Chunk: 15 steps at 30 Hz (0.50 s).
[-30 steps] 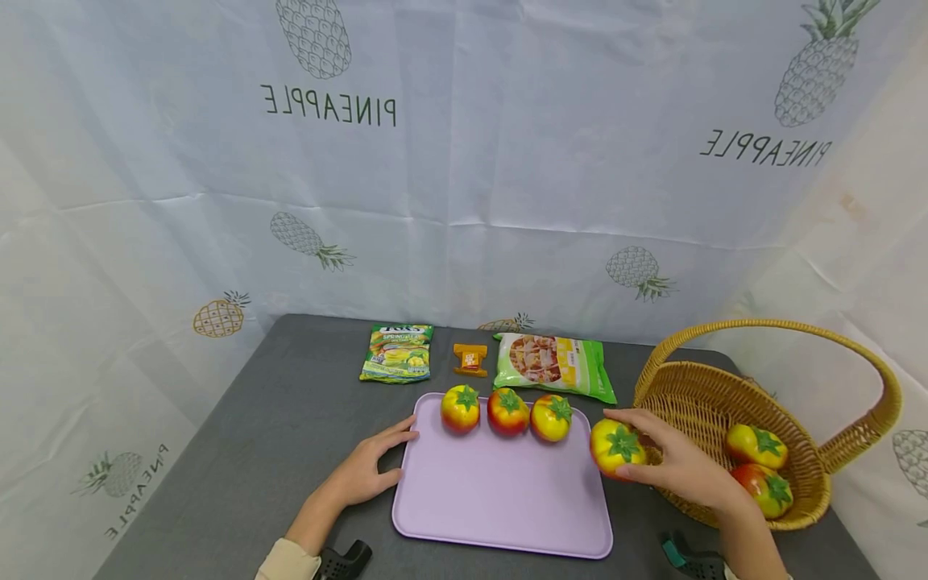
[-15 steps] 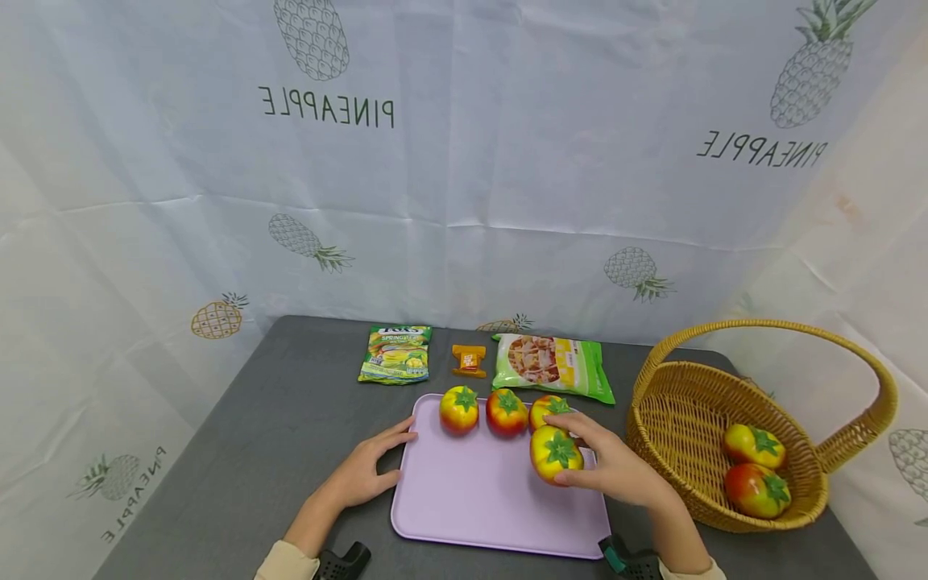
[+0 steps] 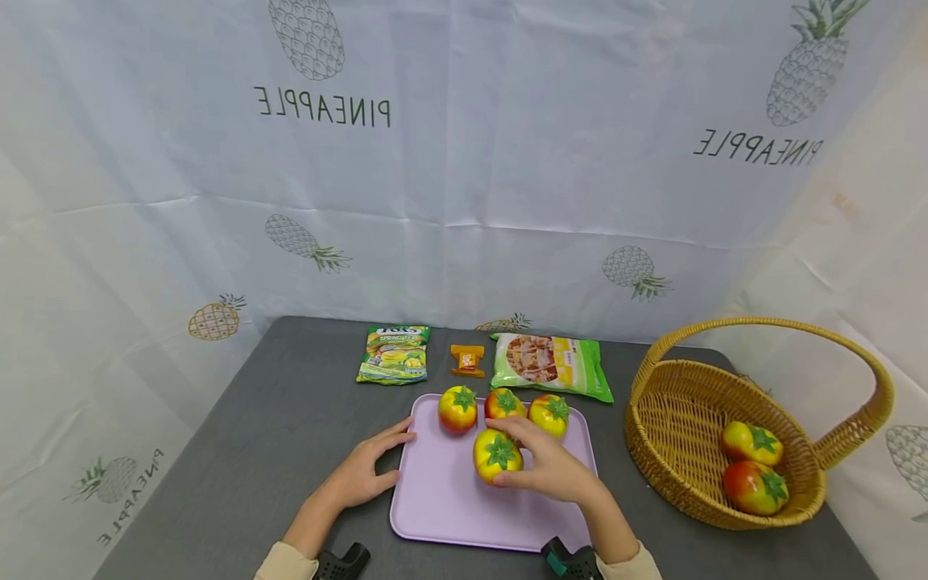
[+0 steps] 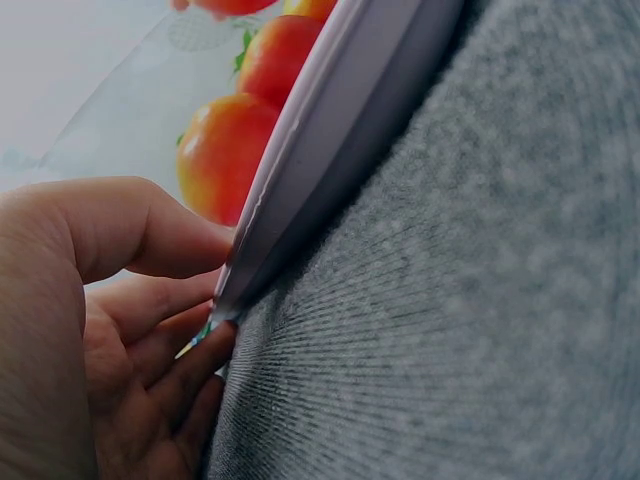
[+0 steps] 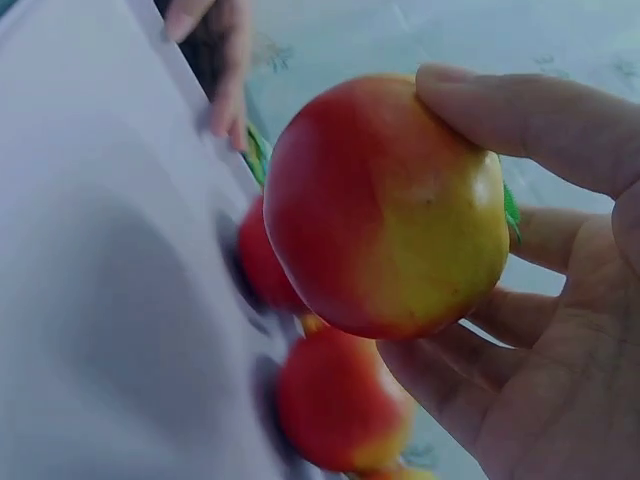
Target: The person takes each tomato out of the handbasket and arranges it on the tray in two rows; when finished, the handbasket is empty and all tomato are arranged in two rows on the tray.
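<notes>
My right hand point(image 3: 548, 461) holds a yellow-and-red tomato point(image 3: 498, 456) with a green star-shaped calyx, gripped between thumb and fingers. In the right wrist view the held tomato point(image 5: 385, 205) appears above the pale purple tray, apart from it. Along the tray's point(image 3: 464, 515) far edge sit a left tomato point(image 3: 457, 411), a middle tomato point(image 3: 505, 403) and a right tomato point(image 3: 548, 414); the right hand partly covers the middle one. My left hand point(image 3: 360, 474) rests at the tray's left rim, fingers loosely extended and touching it, as the left wrist view shows with the thumb point(image 4: 150, 225).
A wicker basket point(image 3: 674, 435) with a tall handle stands at right, holding an upper tomato point(image 3: 751, 443) and a lower tomato point(image 3: 756, 487). Behind the tray lie a green-yellow candy bag point(image 3: 394, 354), a small orange packet point(image 3: 467, 360) and a green-white snack bag point(image 3: 551, 365).
My right hand has carried the tomato leftward from beside the basket, over the tray's right side, to above its middle. The left hand stays at the rim.
</notes>
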### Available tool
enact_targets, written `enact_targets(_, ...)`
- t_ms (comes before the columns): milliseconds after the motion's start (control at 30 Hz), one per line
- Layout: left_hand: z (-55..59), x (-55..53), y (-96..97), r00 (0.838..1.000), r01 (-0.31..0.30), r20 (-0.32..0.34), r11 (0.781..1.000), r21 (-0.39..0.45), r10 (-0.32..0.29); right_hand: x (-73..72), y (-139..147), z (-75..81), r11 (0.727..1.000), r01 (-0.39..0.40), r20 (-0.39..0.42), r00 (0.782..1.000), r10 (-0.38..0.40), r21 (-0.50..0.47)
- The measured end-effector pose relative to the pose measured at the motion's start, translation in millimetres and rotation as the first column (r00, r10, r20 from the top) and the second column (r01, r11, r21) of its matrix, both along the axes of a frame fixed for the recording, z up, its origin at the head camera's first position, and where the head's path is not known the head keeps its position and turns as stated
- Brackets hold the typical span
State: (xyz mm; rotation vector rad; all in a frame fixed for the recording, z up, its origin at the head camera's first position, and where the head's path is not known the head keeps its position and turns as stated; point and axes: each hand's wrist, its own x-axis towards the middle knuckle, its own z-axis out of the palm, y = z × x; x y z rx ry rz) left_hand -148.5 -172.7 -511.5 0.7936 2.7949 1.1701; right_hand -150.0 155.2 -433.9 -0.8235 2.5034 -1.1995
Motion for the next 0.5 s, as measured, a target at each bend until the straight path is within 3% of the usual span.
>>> enact_targets(500,0.5,0.4,-0.7,1.0,0.003,0.017,1.0,0.011,-0.003,4.6,-53,-24.8,0.999,-0.017,-0.029,0.999,0.018,0.036)
